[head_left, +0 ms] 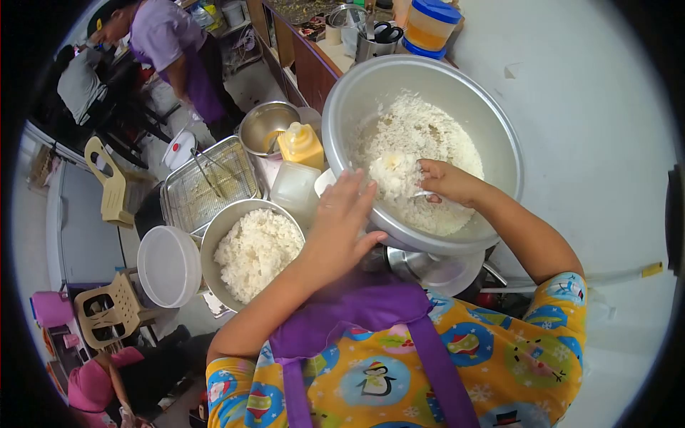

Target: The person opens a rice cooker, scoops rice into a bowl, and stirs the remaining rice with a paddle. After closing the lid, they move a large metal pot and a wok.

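A large metal bowl [342, 107] holds loose white crumbs [435, 132]. Inside it, my right hand [449, 183] has its fingers curled around a crumb-coated clump [394, 175]. My left hand [342, 214] is spread, palm down, near the bowl's left rim, with nothing in it. To the left of that hand stands a metal pot [209, 246] full of white rice [258, 250]. A white handle-like piece [325, 182] shows beside my left fingertips.
Left of the bowl are a yellow bottle [301, 146], a small metal bowl [270, 118], a wire rack [210, 185] and a plastic tub [168, 266]. Co-workers stand at the upper left [168, 43] and lower left [100, 378]. A wall [585, 143] bounds the right.
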Action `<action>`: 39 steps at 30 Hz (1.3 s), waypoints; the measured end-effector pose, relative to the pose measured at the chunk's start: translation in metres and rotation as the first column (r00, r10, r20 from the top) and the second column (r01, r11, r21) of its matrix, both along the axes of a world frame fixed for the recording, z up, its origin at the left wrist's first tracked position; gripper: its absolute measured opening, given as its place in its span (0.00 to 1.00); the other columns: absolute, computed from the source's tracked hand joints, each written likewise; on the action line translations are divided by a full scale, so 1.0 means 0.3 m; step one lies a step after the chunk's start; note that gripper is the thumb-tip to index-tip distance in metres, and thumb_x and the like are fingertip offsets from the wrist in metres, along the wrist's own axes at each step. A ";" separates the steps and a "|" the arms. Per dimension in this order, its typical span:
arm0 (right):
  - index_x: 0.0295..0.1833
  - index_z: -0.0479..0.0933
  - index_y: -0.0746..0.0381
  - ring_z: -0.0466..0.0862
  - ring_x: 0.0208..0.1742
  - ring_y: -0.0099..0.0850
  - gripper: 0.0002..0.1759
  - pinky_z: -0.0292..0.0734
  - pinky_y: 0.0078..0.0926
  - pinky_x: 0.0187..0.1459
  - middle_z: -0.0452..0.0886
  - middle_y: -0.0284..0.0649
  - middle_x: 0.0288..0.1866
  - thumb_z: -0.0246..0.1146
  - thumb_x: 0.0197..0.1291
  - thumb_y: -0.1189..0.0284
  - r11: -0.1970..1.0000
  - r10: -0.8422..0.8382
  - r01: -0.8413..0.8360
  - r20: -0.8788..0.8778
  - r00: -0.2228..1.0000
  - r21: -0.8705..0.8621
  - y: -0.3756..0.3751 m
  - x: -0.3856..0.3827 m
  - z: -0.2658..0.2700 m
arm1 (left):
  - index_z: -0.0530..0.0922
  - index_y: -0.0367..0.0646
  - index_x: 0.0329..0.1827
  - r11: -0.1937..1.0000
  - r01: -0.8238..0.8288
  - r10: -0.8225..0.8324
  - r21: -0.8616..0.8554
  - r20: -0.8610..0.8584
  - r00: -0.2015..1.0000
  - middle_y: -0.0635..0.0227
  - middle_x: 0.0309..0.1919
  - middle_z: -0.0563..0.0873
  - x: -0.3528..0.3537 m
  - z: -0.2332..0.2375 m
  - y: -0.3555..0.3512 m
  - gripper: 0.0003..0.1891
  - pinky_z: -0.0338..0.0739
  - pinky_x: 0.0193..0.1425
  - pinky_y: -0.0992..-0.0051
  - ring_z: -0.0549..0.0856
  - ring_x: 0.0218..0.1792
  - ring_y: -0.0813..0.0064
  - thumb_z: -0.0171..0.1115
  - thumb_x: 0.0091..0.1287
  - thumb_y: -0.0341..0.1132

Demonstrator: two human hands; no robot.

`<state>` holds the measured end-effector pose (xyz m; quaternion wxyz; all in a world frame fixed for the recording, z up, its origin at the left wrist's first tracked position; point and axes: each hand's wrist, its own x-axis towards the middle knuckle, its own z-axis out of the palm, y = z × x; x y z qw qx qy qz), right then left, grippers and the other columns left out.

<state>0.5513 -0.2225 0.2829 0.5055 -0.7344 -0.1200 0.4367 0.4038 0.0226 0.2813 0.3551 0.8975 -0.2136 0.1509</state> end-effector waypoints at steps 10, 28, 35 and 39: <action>0.53 0.70 0.64 0.70 0.23 0.16 0.12 0.66 0.14 0.20 0.75 0.32 0.36 0.54 0.63 0.77 0.951 -0.294 0.299 0.068 0.953 -0.079 -0.034 -0.019 0.033 | 0.71 0.41 0.65 0.933 -0.359 0.358 0.017 -0.104 0.928 0.48 0.70 0.62 -0.285 -0.029 0.254 0.26 0.58 0.72 0.58 0.64 0.70 0.48 0.63 0.62 0.33; 0.66 0.65 0.59 0.82 0.38 0.38 0.27 0.78 0.34 0.39 0.80 0.45 0.50 0.54 0.59 0.79 0.916 0.235 -0.358 0.966 0.108 -0.183 0.699 -0.368 -0.029 | 0.63 0.33 0.69 0.604 -0.771 0.793 -0.201 0.052 0.607 0.48 0.65 0.69 -0.536 -0.308 0.444 0.26 0.58 0.70 0.58 0.69 0.65 0.49 0.46 0.71 0.39; 0.59 0.73 0.57 0.81 0.39 0.47 0.25 0.76 0.42 0.41 0.80 0.44 0.42 0.54 0.53 0.80 0.845 0.414 -0.412 0.905 0.097 -0.342 0.831 -0.437 0.044 | 0.59 0.34 0.70 0.657 -0.734 0.754 -0.173 0.134 0.643 0.51 0.65 0.71 -0.560 -0.317 0.395 0.32 0.59 0.68 0.56 0.71 0.62 0.50 0.55 0.63 0.34; 0.58 0.74 0.54 0.82 0.35 0.42 0.24 0.77 0.39 0.37 0.80 0.42 0.37 0.57 0.52 0.77 0.734 0.516 -0.509 0.856 -0.013 -0.450 0.827 -0.492 -0.048 | 0.57 0.33 0.71 0.649 -0.730 0.761 -0.215 0.170 0.626 0.50 0.65 0.71 -0.551 -0.333 0.397 0.34 0.59 0.66 0.56 0.72 0.61 0.51 0.56 0.62 0.33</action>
